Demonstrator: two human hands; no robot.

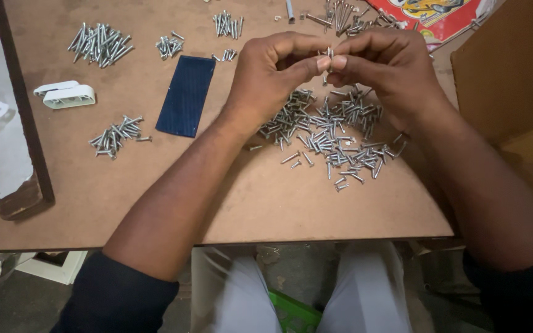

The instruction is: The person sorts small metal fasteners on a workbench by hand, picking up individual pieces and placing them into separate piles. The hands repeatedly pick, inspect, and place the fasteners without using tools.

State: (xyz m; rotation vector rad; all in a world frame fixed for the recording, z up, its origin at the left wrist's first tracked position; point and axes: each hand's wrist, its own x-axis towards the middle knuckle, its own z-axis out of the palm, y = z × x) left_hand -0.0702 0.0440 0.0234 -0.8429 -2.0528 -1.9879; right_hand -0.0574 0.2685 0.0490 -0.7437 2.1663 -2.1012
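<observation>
Both hands pinch a small screw point(329, 54) between them, left hand point(271, 74) and right hand point(385, 69) meeting fingertip to fingertip above the loose screw pile point(331, 132). A dark blue rectangular card point(186, 95) lies flat to the left, and a red printed package point(433, 15) sits at the board's point(266, 203) far edge.

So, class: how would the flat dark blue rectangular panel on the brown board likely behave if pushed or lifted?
The flat dark blue rectangular panel lies flush on the brown board, so it would probably slide, not roll. It looks thin, so likely light. Its straight edges suggest stiffness, though that is uncertain.
</observation>
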